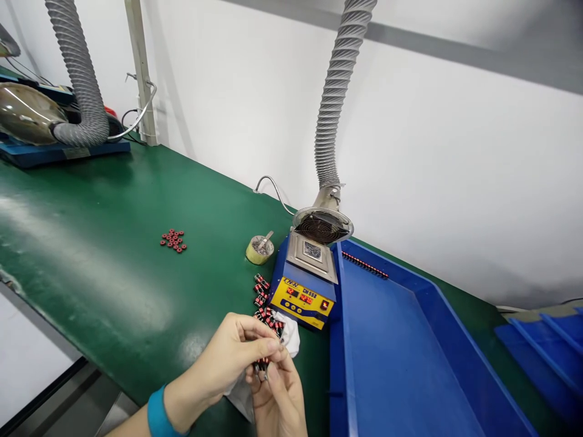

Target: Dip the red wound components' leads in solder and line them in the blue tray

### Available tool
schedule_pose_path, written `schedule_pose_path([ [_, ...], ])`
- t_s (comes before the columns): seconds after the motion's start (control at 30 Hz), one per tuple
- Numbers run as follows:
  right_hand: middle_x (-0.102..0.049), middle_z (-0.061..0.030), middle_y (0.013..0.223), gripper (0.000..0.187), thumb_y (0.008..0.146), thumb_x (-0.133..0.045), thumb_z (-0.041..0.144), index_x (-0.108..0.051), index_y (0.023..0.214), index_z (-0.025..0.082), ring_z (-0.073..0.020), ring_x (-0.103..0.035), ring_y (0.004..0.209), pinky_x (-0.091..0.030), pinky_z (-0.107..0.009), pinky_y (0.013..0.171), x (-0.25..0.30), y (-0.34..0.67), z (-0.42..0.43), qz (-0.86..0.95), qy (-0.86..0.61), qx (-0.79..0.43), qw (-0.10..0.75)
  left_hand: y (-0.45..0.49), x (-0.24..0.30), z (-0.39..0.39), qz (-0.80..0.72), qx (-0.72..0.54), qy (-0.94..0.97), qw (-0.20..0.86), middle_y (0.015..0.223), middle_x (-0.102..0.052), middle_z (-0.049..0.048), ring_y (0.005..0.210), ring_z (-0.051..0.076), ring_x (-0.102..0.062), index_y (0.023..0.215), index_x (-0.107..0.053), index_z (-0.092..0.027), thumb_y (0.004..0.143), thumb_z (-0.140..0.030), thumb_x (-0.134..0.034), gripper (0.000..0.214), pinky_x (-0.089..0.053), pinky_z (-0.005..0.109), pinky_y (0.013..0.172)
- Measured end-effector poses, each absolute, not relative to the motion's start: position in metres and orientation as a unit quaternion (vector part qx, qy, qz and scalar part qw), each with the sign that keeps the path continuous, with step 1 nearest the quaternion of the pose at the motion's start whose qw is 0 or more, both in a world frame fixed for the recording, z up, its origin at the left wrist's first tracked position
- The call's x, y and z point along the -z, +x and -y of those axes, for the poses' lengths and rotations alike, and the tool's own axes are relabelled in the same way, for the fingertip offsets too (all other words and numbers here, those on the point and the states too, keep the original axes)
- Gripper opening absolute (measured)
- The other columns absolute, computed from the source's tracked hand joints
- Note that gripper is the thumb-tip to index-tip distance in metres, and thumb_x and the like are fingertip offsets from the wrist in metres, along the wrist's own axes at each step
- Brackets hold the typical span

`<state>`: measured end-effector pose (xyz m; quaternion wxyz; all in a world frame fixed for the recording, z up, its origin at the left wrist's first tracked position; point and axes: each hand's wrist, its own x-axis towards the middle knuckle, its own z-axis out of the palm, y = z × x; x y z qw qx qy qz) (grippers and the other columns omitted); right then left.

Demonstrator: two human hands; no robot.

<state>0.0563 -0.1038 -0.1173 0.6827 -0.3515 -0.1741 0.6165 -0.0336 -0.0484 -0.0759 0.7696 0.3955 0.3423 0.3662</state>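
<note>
My left grip (228, 358) and right grip (277, 391) pinch a small red-and-black component (262, 364) between their fingertips, just above a white cloth (291, 337) on the green bench (113, 243), beside a heap of like parts (263, 303) near the solder station (301, 301).

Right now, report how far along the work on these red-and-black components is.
Looks done: a neat row of components lying along the far rim of the blue tray. In hand: the left hand and right hand pinch a small component above a white cloth. Seemingly left: a loose heap of components on the green bench mat, and a cluster of red ring-shaped parts.
</note>
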Motion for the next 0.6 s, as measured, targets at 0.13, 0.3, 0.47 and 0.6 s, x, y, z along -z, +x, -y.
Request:
schedule_pose_path([
  [0.13, -0.062, 0.0022, 0.074, 0.017, 0.067, -0.073, 0.028, -0.06, 0.075, 0.022, -0.0097, -0.06, 0.059, -0.05, -0.021, 0.057, 0.118, 0.058, 0.106, 0.201, -0.342, -0.616, 0.681, -0.039, 0.068, 0.043, -0.351, -0.346, 0.432, 0.756, 0.058, -0.06, 0.0017, 0.037, 0.007, -0.045, 0.074, -0.067, -0.011, 0.062, -0.039, -0.072, 0.031, -0.038, 0.017, 0.032],
  [0.3, -0.063, 0.0023, 0.076, 0.017, 0.067, -0.073, 0.027, -0.058, 0.074, 0.021, -0.0078, -0.06, 0.058, -0.049, -0.017, 0.056, 0.114, 0.061, 0.109, 0.196, -0.33, -0.629, 0.676, -0.055, 0.07, 0.042, -0.373, -0.37, 0.505, 0.685, 0.099, -0.066, 0.0062, 0.093, 0.02, -0.059, 0.093, -0.067, -0.018, 0.058, -0.027, -0.077, 0.038, -0.051, 0.023, 0.072],
  [0.47, -0.063, 0.0034, 0.076, 0.018, 0.066, -0.075, 0.026, -0.059, 0.072, 0.02, -0.0086, -0.061, 0.059, -0.049, -0.017, 0.055, 0.109, 0.06, 0.11, 0.191, -0.324, -0.632, 0.677, -0.059, 0.074, 0.043, -0.374, -0.39, 0.472, 0.696, 0.075, -0.067, 0.0057, 0.074, 0.017, -0.059, 0.076, -0.069, -0.013, 0.066, -0.036, -0.071, 0.026, -0.048, 0.024, 0.069],
  [0.6, -0.064, 0.0034, 0.076, 0.019, 0.065, -0.075, 0.025, -0.059, 0.072, 0.021, -0.0094, -0.062, 0.059, -0.049, -0.018, 0.055, 0.107, 0.059, 0.11, 0.181, -0.323, -0.635, 0.678, -0.058, 0.071, 0.044, -0.379, -0.398, 0.481, 0.682, 0.085, -0.067, 0.0064, 0.084, 0.018, -0.058, 0.081, -0.068, -0.014, 0.067, -0.036, -0.071, 0.027, -0.046, 0.024, 0.075],
])
